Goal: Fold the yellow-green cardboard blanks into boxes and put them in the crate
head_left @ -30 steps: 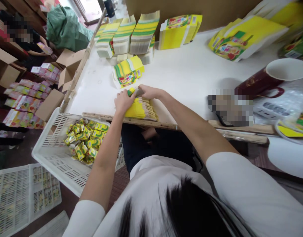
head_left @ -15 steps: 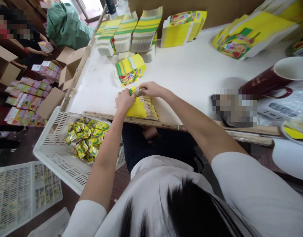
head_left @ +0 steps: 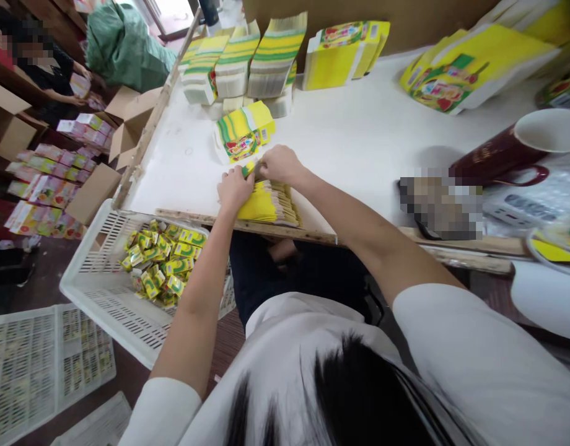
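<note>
At one table [head_left: 341,130], left hand [head_left: 235,188] and right hand [head_left: 281,163] share a closed grip on one carton [head_left: 249,168] by one stack [head_left: 261,205].

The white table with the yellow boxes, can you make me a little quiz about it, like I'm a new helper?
1. Pick one: what lies in the white crate by the table?
A) mugs
B) little yellow-and-green cartons
C) shoes

2. True or false: the dark red mug is left of both hands.

3. What does the left hand hold, with the right hand at its end?

Key:
1. B
2. False; the mug is right of them
3. A small green-and-yellow box
</note>
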The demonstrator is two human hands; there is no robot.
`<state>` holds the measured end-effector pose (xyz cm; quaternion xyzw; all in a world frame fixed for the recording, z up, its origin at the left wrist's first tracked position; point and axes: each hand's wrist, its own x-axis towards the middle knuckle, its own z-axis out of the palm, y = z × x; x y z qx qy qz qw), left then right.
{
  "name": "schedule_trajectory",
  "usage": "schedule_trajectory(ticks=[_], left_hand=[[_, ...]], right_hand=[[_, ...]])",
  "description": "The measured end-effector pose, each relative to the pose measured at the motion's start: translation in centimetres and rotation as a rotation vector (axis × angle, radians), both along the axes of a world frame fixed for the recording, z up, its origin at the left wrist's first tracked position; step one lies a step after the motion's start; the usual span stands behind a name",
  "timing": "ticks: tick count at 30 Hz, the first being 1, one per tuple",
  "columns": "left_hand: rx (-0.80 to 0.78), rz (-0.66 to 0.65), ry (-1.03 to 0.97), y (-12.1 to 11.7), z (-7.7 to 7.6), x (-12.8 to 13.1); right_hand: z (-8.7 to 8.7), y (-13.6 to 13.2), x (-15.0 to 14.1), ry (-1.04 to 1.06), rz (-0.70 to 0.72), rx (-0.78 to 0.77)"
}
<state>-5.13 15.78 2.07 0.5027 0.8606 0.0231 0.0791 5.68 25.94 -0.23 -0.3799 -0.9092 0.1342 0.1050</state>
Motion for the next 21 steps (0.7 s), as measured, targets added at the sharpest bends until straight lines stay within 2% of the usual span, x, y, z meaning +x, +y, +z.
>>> schedule_trajectory(ticks=[7, 13, 17, 21], left_hand=[[0.033, 0.013, -0.028, 0.1, -0.2, -0.2], [0.034, 0.008, -0.045, 0.2, -0.1, -0.3], [0.025, 0.028, -0.04, 0.2, 0.0, -0.4], [0.025, 0.029, -0.019, 0.0, 0.0, -0.3]], right_hand=[[-0.4, -0.8, -0.7, 0.119, -0.181, -0.143], [0.5, -1.7, -1.1, 0.186, -0.002, -0.452], [0.5, -2.0, -1.6, 0.186, 0.031, -0.485], [0.2, -1.1, -0.7, 0.182, 0.026, -0.473]])
